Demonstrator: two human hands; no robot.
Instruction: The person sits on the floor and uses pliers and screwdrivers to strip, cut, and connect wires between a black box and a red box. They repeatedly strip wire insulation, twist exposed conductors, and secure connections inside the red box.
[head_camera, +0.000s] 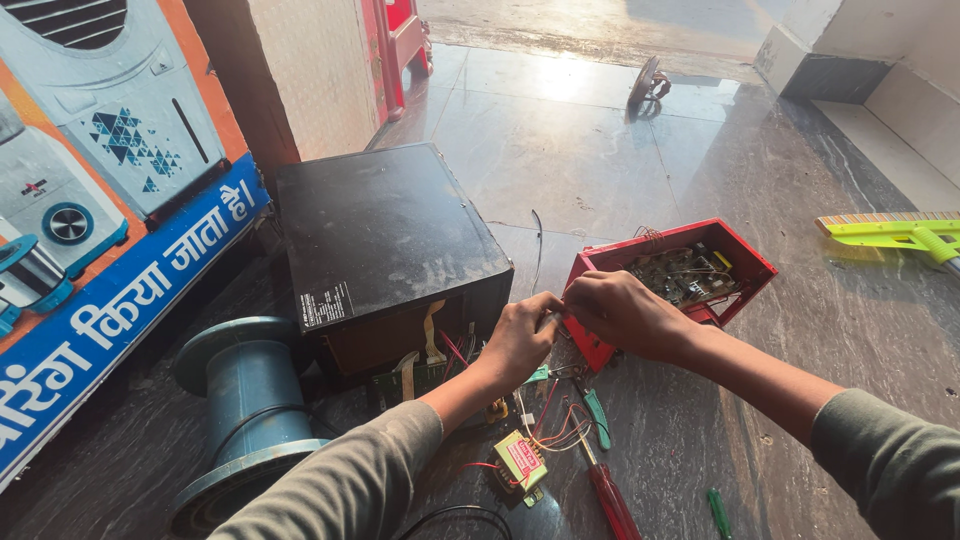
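Both hands meet above a glossy marble floor indoors.

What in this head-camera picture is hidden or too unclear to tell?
- What the left hand and right hand pinch: fingertips meet and cover it; too small.
- Front of the black box: its open side is in shadow, partly behind the left hand.
- Circuit board in the red case: parts too small, near end behind the right hand.
- Green broom: cut off by the right edge.
- Red-handled screwdriver: handle cut by the bottom edge.
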